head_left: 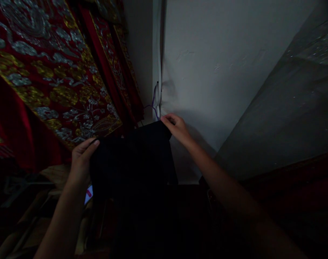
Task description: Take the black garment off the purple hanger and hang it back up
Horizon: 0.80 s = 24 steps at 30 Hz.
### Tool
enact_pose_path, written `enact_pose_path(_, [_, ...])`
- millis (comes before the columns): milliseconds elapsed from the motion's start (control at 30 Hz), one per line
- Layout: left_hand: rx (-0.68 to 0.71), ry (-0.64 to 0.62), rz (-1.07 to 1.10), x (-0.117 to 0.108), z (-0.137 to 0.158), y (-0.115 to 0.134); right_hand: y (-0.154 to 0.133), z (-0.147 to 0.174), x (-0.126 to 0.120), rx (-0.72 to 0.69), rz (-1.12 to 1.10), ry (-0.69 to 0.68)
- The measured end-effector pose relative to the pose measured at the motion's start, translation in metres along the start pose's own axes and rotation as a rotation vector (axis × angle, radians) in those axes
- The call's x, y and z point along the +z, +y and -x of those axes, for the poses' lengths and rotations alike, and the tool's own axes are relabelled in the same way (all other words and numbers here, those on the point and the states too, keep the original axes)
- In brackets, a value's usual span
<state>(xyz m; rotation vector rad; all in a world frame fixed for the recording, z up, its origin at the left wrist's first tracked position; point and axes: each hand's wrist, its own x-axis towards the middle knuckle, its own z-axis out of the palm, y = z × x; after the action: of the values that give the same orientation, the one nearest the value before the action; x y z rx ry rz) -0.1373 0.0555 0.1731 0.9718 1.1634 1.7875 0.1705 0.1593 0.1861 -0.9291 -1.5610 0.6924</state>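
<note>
A dark, nearly black piece of cloth (131, 158) hangs stretched between my two hands; it may be a garment, but its shape is lost in the dim light. My left hand (83, 153) pinches its upper left corner, thumb on top. At the upper right corner, my right hand (174, 124) grips the edge between thumb and fingers. The cloth's lower part fades into darkness.
Red cloth with gold and silver embroidery (64, 82) hangs at the left. A purple cord (154, 100) runs beside the white wall (207, 72). Plastic sheeting (296, 93) covers the right side. Below my left hand are a lit screen or label (89, 194) and wooden chair parts (31, 219).
</note>
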Motion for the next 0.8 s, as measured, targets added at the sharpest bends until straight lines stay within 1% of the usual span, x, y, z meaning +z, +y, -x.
enact_pose_path(100, [-0.030, 0.004, 0.002, -0.002, -0.001, -0.004, -0.007, 0.005, 0.003, 0.083, 0.013, -0.211])
enact_pose_path(167, [-0.040, -0.003, -0.007, -0.003, -0.002, -0.009, -0.013, 0.009, 0.001, 0.110, -0.015, -0.290])
enact_pose_path(200, [-0.045, -0.015, -0.021, -0.004, -0.002, -0.012, -0.017, 0.010, -0.001, 0.110, -0.030, -0.289])
enact_pose_path(267, [-0.049, -0.063, -0.070, -0.005, -0.002, -0.018, -0.027, 0.012, -0.005, 0.110, -0.066, -0.240])
enact_pose_path(367, [-0.015, -0.193, -0.193, -0.002, -0.002, -0.026, -0.046, 0.018, -0.018, 0.147, -0.123, -0.212])
enact_pose_path(400, [0.022, -0.232, -0.249, 0.000, -0.001, -0.028, -0.052, 0.022, -0.023, 0.156, -0.128, -0.220])
enact_pose_path(467, [0.142, -0.325, -0.404, 0.005, -0.002, -0.032, -0.064, 0.031, -0.037, 0.163, -0.104, -0.241])
enact_pose_path(500, [0.218, -0.395, -0.497, 0.007, -0.003, -0.034, -0.069, 0.036, -0.045, 0.162, -0.079, -0.249])
enact_pose_path(600, [0.446, -0.685, -0.753, 0.015, -0.012, -0.042, -0.077, 0.047, -0.070, 0.153, 0.039, -0.279])
enact_pose_path(633, [0.502, -0.760, -0.809, 0.017, -0.018, -0.044, -0.078, 0.048, -0.078, 0.146, 0.086, -0.293])
enact_pose_path(667, [0.546, -0.802, -0.847, 0.020, -0.024, -0.047, -0.078, 0.049, -0.086, 0.140, 0.128, -0.306])
enact_pose_path(700, [0.584, -0.807, -0.872, 0.023, -0.031, -0.049, -0.077, 0.049, -0.093, 0.140, 0.159, -0.321])
enact_pose_path(733, [0.620, -0.781, -0.889, 0.026, -0.038, -0.052, -0.077, 0.049, -0.099, 0.150, 0.176, -0.335])
enact_pose_path(800, [0.683, -0.654, -0.910, 0.036, -0.052, -0.056, -0.075, 0.047, -0.108, 0.182, 0.177, -0.343])
